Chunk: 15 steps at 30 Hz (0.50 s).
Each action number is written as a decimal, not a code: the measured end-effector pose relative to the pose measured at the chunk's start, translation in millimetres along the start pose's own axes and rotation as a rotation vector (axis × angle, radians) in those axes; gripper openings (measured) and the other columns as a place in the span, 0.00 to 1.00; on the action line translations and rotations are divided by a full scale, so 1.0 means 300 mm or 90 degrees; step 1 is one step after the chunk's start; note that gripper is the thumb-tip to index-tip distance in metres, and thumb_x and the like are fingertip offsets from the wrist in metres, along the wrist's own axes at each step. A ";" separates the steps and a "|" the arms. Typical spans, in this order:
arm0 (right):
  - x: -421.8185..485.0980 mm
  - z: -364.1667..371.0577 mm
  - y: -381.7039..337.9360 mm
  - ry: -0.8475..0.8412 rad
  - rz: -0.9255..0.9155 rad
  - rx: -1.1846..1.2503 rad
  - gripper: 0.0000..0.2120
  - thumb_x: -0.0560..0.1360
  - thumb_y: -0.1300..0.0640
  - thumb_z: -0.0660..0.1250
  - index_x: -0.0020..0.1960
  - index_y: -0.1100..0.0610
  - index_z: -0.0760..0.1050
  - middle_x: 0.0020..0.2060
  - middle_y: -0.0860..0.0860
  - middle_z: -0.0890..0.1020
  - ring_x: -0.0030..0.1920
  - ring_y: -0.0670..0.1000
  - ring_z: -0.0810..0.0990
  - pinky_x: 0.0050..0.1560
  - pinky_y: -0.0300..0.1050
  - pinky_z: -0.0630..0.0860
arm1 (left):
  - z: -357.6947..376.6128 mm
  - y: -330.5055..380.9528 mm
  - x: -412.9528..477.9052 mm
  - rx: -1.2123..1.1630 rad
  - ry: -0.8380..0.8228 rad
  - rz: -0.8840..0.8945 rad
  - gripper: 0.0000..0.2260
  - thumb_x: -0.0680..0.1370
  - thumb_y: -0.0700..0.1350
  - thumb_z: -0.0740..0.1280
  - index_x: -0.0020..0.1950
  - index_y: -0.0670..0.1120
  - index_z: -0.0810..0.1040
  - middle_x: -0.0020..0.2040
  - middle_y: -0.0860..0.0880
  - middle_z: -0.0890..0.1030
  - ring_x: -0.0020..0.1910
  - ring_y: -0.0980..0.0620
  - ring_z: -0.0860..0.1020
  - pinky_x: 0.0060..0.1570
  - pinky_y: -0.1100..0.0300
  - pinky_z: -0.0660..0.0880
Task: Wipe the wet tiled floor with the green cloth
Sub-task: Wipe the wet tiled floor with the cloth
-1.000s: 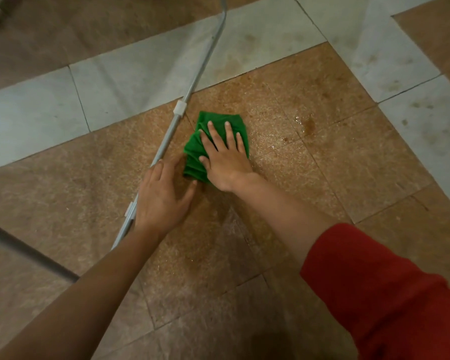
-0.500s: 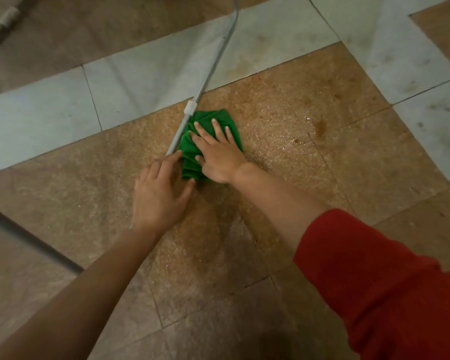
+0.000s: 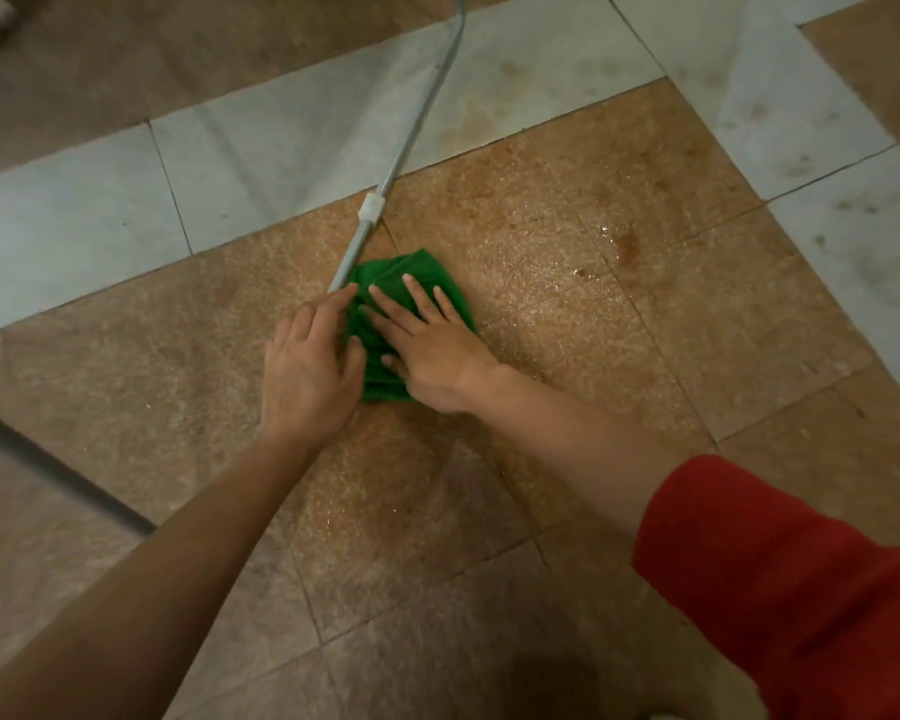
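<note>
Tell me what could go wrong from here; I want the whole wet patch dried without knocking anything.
1. The green cloth lies against the grey metal rod; a push that way may shove or snag the rod.
2. The left hand is planted on the glistening brown tile and could slip.
3. The rusty puddle lies beyond the right hand; a short stroke might miss it, or smear it.

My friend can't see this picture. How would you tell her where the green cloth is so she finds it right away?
Look at the big brown tiled floor, just below the pale grey strip of tiles. A thin metal pole slants down to two hands near the middle. The green cloth lies flat under the right hand, folded, and it is the only bright green thing there.
</note>
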State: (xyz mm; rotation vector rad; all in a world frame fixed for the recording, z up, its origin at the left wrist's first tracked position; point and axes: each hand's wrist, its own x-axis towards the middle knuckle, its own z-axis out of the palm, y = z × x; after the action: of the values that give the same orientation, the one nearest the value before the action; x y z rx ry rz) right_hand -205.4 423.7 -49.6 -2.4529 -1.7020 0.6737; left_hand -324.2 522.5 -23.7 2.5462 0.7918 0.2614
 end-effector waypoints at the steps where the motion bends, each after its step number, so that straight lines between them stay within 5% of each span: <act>1: -0.025 0.006 0.014 -0.008 -0.044 -0.011 0.26 0.82 0.48 0.49 0.77 0.50 0.45 0.77 0.46 0.43 0.76 0.55 0.35 0.73 0.53 0.34 | 0.001 -0.002 -0.002 -0.004 -0.005 0.000 0.22 0.75 0.40 0.62 0.69 0.47 0.68 0.61 0.44 0.75 0.60 0.43 0.71 0.60 0.51 0.65; 4: -0.051 -0.002 0.055 -0.015 -0.087 -0.019 0.25 0.82 0.48 0.49 0.77 0.48 0.46 0.77 0.44 0.43 0.76 0.52 0.36 0.73 0.50 0.35 | 0.004 -0.009 -0.017 0.012 -0.019 0.002 0.22 0.76 0.46 0.62 0.70 0.47 0.68 0.61 0.45 0.75 0.59 0.43 0.72 0.59 0.50 0.65; 10: 0.008 0.006 -0.024 0.018 0.094 0.030 0.27 0.82 0.49 0.48 0.78 0.50 0.43 0.77 0.48 0.40 0.75 0.57 0.34 0.73 0.56 0.34 | -0.004 -0.016 -0.036 0.045 -0.042 0.038 0.27 0.72 0.57 0.56 0.69 0.48 0.69 0.61 0.45 0.76 0.61 0.43 0.72 0.60 0.49 0.67; 15: -0.126 0.044 0.026 0.040 -0.029 -0.004 0.25 0.82 0.47 0.49 0.77 0.48 0.49 0.77 0.45 0.45 0.76 0.53 0.38 0.73 0.51 0.35 | 0.004 0.004 -0.040 0.032 -0.053 0.041 0.25 0.73 0.55 0.58 0.68 0.47 0.70 0.60 0.45 0.76 0.61 0.44 0.72 0.61 0.49 0.66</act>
State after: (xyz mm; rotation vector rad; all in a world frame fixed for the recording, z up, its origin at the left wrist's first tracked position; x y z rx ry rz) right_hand -214.6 384.0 -52.2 -2.4038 -1.7341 0.5806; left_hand -333.1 514.3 -24.7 2.6137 0.6946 0.1571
